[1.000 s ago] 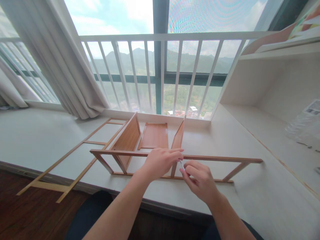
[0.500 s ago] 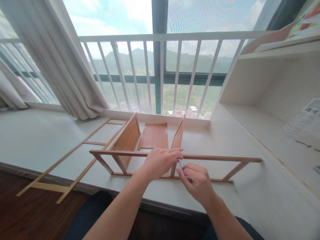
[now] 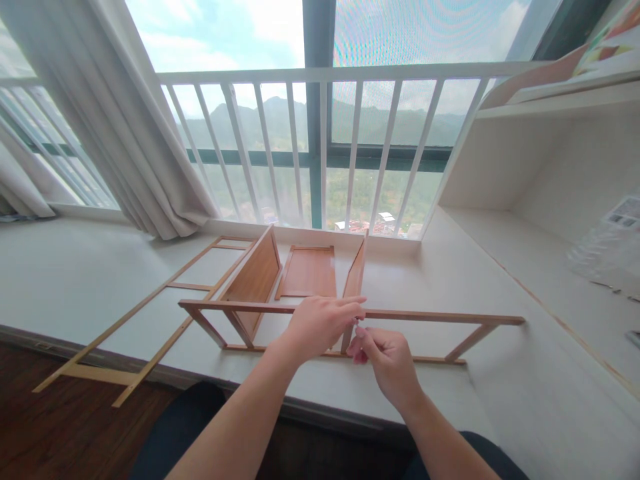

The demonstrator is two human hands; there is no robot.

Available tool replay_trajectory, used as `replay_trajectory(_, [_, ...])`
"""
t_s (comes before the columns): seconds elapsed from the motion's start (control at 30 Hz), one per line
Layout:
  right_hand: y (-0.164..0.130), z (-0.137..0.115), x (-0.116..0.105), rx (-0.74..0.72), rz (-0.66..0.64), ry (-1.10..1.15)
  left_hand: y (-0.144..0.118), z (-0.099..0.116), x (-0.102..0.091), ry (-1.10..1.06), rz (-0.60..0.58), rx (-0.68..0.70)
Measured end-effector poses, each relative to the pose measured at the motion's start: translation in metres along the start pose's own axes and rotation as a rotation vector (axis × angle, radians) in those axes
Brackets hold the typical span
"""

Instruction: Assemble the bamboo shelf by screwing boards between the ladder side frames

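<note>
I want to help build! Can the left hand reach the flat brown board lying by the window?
Probably yes. The left hand rests on the frame's top rail, and the flat board lies just past it, with nothing on top. It would only need to go over the rail.

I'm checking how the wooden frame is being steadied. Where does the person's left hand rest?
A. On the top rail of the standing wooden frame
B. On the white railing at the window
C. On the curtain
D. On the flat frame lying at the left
A: the left hand lies over the top rail of the standing wooden frame, right beside the right hand.
</note>
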State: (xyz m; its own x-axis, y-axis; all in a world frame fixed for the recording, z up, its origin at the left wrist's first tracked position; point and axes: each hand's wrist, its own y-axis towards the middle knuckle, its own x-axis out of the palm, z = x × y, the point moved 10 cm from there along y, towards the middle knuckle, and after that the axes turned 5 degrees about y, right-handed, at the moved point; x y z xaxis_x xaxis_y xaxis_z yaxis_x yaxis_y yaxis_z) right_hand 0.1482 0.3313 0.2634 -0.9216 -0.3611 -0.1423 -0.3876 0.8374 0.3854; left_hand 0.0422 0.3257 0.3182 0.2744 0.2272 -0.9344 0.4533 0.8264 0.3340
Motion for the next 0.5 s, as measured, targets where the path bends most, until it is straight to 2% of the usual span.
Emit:
replay_trajectory(0.1, [0.001, -0.004, -0.009, -0.045, 0.066, -0.077, -0.001, 0.000, 0.000, 0.003, 0.001, -0.008])
replay_trajectory(0.3, [-0.002, -0.034, -0.031, -0.255, 0.205, -0.235, 0.000, -0.001, 0.000, 0.001, 0.023, -0.005])
replay_trajectory(0.5, [-0.002, -0.037, -0.040, -0.291, 0.257, -0.280, 0.002, 0.001, -0.001, 0.019, 0.013, 0.002])
